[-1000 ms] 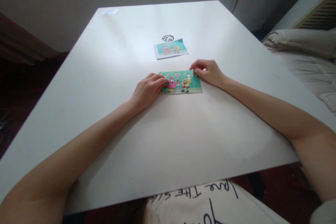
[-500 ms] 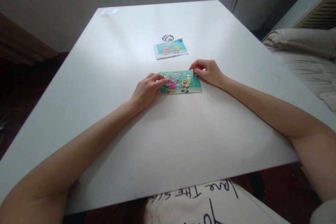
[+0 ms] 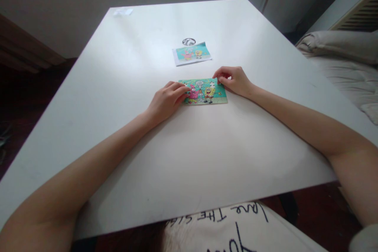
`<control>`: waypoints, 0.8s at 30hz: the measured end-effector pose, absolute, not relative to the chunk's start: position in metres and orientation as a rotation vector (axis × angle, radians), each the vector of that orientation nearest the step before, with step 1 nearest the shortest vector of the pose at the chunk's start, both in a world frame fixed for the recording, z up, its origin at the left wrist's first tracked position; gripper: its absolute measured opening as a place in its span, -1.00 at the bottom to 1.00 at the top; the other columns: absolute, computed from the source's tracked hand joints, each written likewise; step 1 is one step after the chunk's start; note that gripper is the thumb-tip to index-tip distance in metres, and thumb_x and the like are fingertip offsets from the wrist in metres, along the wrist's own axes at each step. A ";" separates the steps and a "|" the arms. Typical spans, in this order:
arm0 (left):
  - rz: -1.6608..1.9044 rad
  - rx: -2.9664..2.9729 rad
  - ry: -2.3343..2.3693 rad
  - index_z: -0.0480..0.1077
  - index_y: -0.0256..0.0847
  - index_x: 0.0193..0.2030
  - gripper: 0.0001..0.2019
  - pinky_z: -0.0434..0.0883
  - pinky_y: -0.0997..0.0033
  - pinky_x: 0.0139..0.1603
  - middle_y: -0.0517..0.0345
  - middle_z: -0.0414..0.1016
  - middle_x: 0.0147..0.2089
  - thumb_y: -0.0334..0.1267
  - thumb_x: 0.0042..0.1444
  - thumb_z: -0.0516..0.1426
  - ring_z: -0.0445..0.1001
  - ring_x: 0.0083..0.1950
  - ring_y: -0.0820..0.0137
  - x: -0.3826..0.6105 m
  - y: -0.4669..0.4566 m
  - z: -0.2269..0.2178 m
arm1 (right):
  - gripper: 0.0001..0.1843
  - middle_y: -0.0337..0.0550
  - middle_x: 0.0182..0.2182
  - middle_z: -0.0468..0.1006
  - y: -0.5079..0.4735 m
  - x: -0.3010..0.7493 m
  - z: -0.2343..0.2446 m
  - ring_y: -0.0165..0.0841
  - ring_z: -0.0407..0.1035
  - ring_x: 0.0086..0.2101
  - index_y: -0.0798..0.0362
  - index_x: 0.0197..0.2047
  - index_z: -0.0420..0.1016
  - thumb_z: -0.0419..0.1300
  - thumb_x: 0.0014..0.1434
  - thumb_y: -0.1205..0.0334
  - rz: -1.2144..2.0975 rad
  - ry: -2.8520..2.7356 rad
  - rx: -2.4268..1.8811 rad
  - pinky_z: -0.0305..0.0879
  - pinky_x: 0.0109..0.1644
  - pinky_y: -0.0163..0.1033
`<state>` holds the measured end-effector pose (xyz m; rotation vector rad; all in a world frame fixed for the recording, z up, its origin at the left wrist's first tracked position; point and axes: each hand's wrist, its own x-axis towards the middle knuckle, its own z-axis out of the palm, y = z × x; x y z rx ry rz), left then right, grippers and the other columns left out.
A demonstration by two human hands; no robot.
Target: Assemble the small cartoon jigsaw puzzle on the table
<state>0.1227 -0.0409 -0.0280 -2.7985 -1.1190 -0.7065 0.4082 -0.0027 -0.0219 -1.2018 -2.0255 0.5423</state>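
A small jigsaw puzzle [image 3: 217, 99] with colourful cartoon figures on a green-blue ground lies flat on the white table. White piece-shaped gaps show near its upper right and upper left. My left hand [image 3: 169, 99] covers the left end, its bent fingers closed over the edge and reaching toward the pink figure. At the upper right corner, the curled fingers and thumb of my right hand [image 3: 233, 80] close on the puzzle's edge. Whether a loose piece is under either set of fingertips cannot be seen.
Beyond the puzzle lies a paper picture [image 3: 193, 53] of similar cartoon figures. A round black-and-white mark [image 3: 189, 42] is just behind it. White paper [image 3: 123, 12] rests at the table's [image 3: 206, 145] far left corner. A cushioned seat [image 3: 339, 55] stands at the right.
The fingers of my left hand have drawn closer together and bent more over the puzzle's left side. My right hand has hardly moved.
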 end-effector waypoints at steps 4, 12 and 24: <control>-0.719 -2.788 -1.149 0.46 -0.16 0.04 -0.68 0.46 0.33 -0.03 0.02 0.55 -0.01 -0.18 0.42 -0.08 0.48 0.01 0.30 0.123 -0.044 -0.025 | -0.73 -0.20 -0.47 0.58 -0.002 0.409 -0.024 -0.44 0.33 -0.46 0.10 -0.30 0.62 0.09 0.04 0.38 0.525 -2.045 -1.183 0.27 -0.32 -0.26; -0.641 -2.784 -1.207 0.44 -0.21 -0.13 -0.73 0.44 0.26 -0.08 -0.01 0.51 -0.12 -0.42 0.22 -0.07 0.45 -0.04 0.22 0.124 -0.045 -0.023 | -0.75 -0.20 -0.47 0.56 -0.003 0.408 -0.023 -0.44 0.31 -0.46 0.10 -0.30 0.60 0.09 0.06 0.39 0.483 -2.084 -1.176 0.28 -0.30 -0.25; -0.619 -2.521 -1.558 0.42 -0.15 -0.30 -0.76 0.36 0.29 -0.25 0.05 0.50 -0.25 -0.52 0.08 -0.01 0.45 -0.14 0.22 0.128 -0.047 -0.020 | -0.75 -0.20 -0.47 0.57 -0.004 0.409 -0.024 -0.44 0.32 -0.47 0.09 -0.30 0.61 0.09 0.07 0.36 0.484 -2.077 -1.165 0.27 -0.31 -0.26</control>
